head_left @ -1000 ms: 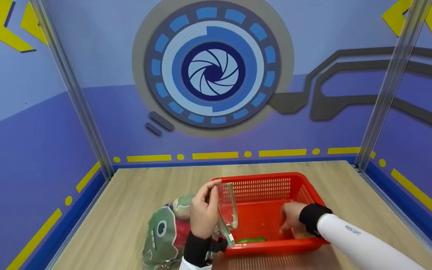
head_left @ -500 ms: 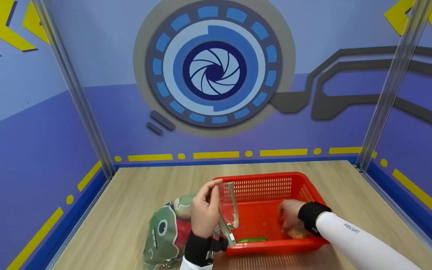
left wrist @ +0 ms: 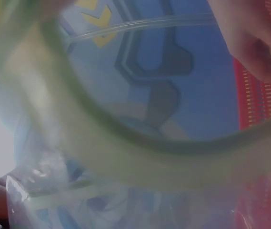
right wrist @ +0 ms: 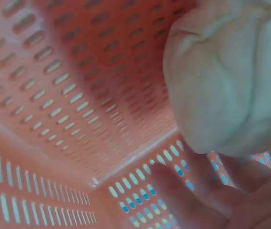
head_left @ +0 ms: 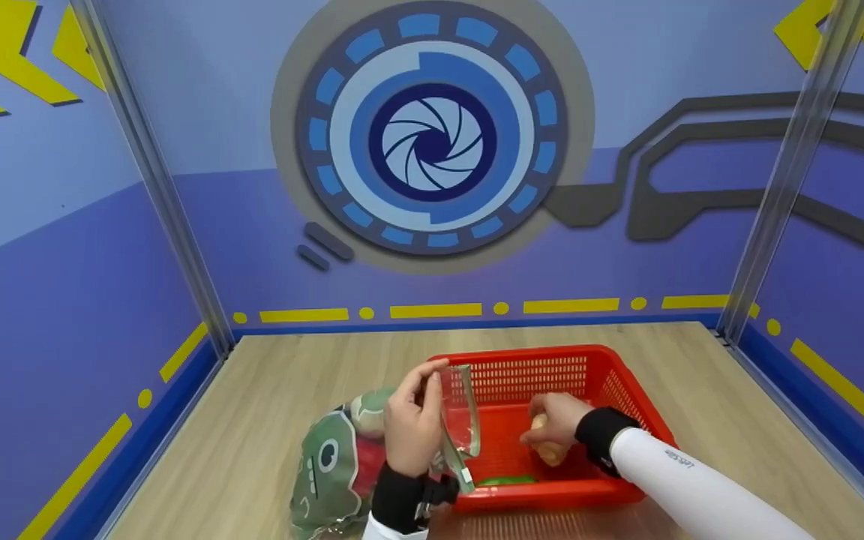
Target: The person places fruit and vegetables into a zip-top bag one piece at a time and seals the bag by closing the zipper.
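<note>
A clear zip bag (head_left: 325, 469) printed with a green cartoon face stands on the table, left of the red basket. My left hand (head_left: 413, 431) pinches its upper edge, and the zip strip spreads open toward the basket. In the left wrist view the bag's pale green rim (left wrist: 173, 164) curves close to the camera, blurred. Inside the basket my right hand (head_left: 565, 418) grips a pale beige, creased, rounded lump (head_left: 550, 452), whose kind I cannot tell. The right wrist view shows this lump (right wrist: 221, 81) large, with fingers (right wrist: 192, 205) under it.
The red slotted plastic basket (head_left: 552, 491) stands on the wooden table (head_left: 747, 450). A long green thing (head_left: 505, 481) lies in it along the near wall. Blue printed panels (head_left: 432, 292) with metal corner posts (head_left: 769, 195) enclose the table at the back and sides.
My right hand has taken hold of the beige lump at the basket's near right and moved left with it. The left hand still holds the bag in the same place.
</note>
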Available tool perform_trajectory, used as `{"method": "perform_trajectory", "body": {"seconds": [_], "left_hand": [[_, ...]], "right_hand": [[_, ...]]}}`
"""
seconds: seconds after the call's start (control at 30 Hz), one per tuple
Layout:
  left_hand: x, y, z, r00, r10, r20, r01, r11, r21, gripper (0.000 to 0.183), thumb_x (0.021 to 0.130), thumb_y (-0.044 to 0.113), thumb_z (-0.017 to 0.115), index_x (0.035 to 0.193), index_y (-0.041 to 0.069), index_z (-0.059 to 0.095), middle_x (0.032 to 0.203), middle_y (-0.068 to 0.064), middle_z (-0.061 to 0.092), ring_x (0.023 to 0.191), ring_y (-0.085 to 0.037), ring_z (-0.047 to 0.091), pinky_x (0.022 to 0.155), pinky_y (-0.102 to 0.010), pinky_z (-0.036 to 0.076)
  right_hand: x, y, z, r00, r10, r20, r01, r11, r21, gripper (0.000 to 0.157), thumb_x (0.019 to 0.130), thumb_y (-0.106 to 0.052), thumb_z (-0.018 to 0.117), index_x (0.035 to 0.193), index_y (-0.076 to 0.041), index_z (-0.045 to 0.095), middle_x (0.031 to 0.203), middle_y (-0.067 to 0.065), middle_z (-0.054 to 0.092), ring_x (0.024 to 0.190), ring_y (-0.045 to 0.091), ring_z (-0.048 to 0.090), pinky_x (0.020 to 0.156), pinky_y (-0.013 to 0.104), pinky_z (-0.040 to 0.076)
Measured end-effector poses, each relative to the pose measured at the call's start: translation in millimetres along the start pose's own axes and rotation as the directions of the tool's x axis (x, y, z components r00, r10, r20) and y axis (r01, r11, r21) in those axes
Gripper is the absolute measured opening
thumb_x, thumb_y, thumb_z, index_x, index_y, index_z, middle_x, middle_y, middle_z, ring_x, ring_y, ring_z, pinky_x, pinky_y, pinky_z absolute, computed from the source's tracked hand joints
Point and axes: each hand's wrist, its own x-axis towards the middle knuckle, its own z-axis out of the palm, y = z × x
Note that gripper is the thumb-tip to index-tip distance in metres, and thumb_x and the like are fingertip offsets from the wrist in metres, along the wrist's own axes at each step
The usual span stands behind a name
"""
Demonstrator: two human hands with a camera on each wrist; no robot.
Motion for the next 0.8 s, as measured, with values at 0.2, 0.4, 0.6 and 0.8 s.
{"method": "perform_trajectory", "body": {"seconds": [0.2, 0.4, 0.6, 0.8], "left_hand": [[1.2, 0.1, 0.6, 1.000, 0.017, -0.005, -0.017, 1.000, 0.010, 0.019, 0.103, 0.007, 0.060, 0.115, 0.009, 0.074, 0.074, -0.005, 0.057, 0.059, -0.002, 0.041, 0.055, -0.018, 0.039], [-0.7, 2.4, 0.1, 1.000, -0.028, 0.008, 0.028, 1.000, 0.000, 0.019, 0.103, 0.009, 0.060, 0.116, 0.009, 0.073, 0.086, -0.004, 0.066, 0.063, -0.003, 0.045, 0.059, -0.019, 0.042], [-0.7, 1.2, -0.1, 1.000, -0.029, 0.006, 0.029, 1.000, 0.008, 0.019, 0.103, 0.007, 0.060, 0.115, 0.009, 0.074, 0.084, -0.004, 0.065, 0.060, -0.002, 0.042, 0.057, -0.018, 0.039], [-0.3, 1.0, 0.1, 1.000, -0.018, 0.005, 0.018, 1.000, 0.001, 0.019, 0.103, 0.007, 0.059, 0.115, 0.008, 0.074, 0.086, -0.005, 0.066, 0.061, -0.002, 0.042, 0.057, -0.019, 0.040]], "right_hand": [[-3, 2, 2.3, 0.997, 0.017, 0.071, -0.017, 1.000, -0.006, 0.062, 0.071, -0.029, 0.094, 0.122, -0.008, 0.064, 0.096, 0.004, 0.067, 0.087, 0.020, 0.060, 0.080, 0.040, 0.053], [-4, 6, 4.2, 0.998, -0.006, 0.058, 0.006, 1.000, 0.004, 0.059, 0.072, -0.027, 0.093, 0.120, -0.007, 0.064, 0.097, 0.005, 0.067, 0.086, 0.019, 0.060, 0.077, 0.037, 0.053], [-1, 7, 1.6, 0.999, -0.032, -0.031, 0.032, 0.999, 0.012, 0.058, 0.070, -0.028, 0.092, 0.117, -0.007, 0.065, 0.102, 0.010, 0.060, 0.086, 0.021, 0.058, 0.077, 0.038, 0.052], [1, 3, -9.2, 0.990, -0.113, -0.080, 0.119, 0.991, 0.067, 0.046, 0.075, -0.028, 0.088, 0.107, -0.008, 0.063, 0.094, 0.007, 0.061, 0.082, 0.019, 0.057, 0.068, 0.032, 0.050]]}}
